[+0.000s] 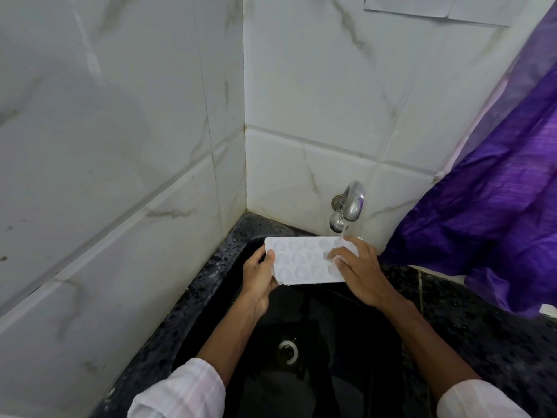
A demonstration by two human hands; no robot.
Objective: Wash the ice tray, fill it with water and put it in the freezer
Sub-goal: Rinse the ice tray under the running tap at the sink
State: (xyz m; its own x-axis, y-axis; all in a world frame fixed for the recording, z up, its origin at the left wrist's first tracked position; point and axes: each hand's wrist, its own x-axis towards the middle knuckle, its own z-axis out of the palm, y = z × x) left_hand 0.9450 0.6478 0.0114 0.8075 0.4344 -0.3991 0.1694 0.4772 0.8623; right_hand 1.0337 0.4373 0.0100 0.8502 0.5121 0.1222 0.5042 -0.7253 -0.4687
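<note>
White plastic, the tray [301, 260] is held flat just below the tap [351, 203], cells up, its right end under the spout. Water [343, 233] runs from the tap onto that end.

The left hand [259, 279] grips the tray's end farthest from the tap: the thumb lies on top at the edge and the fingers curl beneath.

The right hand [361, 273] lies over the end right below the tap, with bent fingers [333, 252] pressed on the cells where the water lands. Whether this hand clasps the tray or only presses on it, I cannot tell, since the hand hides the edge.

Below the tap, and under the tray, is a black sink [346, 342] with a round metal drain [288, 351] well below the tray.

The tap comes out of a white marbled tile wall [301, 116], which meets a second such wall [120, 146] in a corner left of the tap. Right of the tap hangs a purple cloth [497, 206], near the right hand, over a speckled dark counter [482, 327].

Both forearms reach up toward the tap from pale checked sleeves [187, 387] at the bottom edge.
</note>
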